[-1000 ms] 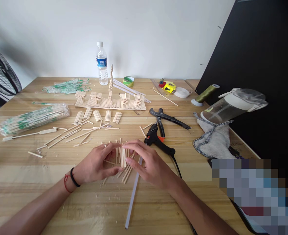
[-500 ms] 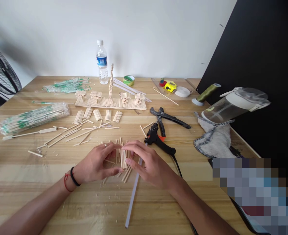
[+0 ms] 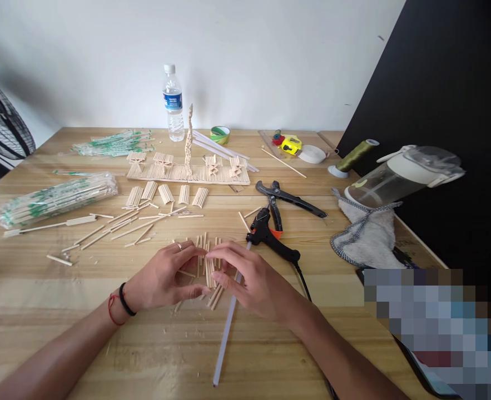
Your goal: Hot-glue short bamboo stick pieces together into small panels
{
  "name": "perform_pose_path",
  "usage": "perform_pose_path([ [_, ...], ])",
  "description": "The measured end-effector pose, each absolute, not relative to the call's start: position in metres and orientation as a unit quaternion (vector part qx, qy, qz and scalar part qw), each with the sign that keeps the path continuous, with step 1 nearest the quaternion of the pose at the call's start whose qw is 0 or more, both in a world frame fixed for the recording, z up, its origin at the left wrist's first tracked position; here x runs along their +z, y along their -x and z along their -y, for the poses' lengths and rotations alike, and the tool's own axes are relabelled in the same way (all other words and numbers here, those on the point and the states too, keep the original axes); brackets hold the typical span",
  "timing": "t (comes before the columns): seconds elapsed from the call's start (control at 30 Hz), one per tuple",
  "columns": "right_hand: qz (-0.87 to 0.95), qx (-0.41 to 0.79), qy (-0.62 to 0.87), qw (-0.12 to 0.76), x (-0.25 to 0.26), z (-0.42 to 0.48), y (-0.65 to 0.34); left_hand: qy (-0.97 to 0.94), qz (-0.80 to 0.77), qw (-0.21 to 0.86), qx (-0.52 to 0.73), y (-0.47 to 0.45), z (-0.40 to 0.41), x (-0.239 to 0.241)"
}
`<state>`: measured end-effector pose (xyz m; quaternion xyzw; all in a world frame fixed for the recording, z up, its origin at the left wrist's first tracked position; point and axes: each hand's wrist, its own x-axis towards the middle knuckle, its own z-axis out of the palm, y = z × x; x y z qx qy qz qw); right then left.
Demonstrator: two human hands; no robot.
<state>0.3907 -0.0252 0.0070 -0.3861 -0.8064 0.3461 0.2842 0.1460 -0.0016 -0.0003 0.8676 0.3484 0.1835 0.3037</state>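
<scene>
Between my two hands is a small row of short wooden sticks [image 3: 210,271], side by side and slightly tilted. My left hand [image 3: 173,276] grips its left side with fingertips and thumb. From the right, the thumb and fingers of my right hand [image 3: 251,278] close on the same sticks. Loose short sticks [image 3: 216,298] lie beneath and around them. Under my right hand passes the long glue stick [image 3: 225,336] of a black hot glue gun [image 3: 266,236]. Several flat stick panels [image 3: 165,194] lie beyond, before a stick-built model [image 3: 157,175] with a tall, twisted post.
Bagged sticks [image 3: 57,200] and scattered sticks [image 3: 120,225] lie at left. Black-handled cutters [image 3: 295,200] rest behind the glue gun. A water bottle [image 3: 173,105], green tape roll [image 3: 220,134] and yellow tape measure [image 3: 291,145] stand at the back. At right are a thread spool [image 3: 356,157], clear jug [image 3: 399,172] and cloth [image 3: 364,233].
Both hands stay nearly in place around the stick row, with only a slight shift of the right fingers. The camera view has moved very slightly.
</scene>
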Motion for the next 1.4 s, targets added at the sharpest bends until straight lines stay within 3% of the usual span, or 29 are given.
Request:
perform_pose_path([
  [1.4,0.81,0.341,0.392,0.272,0.0062,0.0248,-0.3918,-0.871,-0.342,0.304,0.179,-0.1458,0.0012,-0.0026],
])
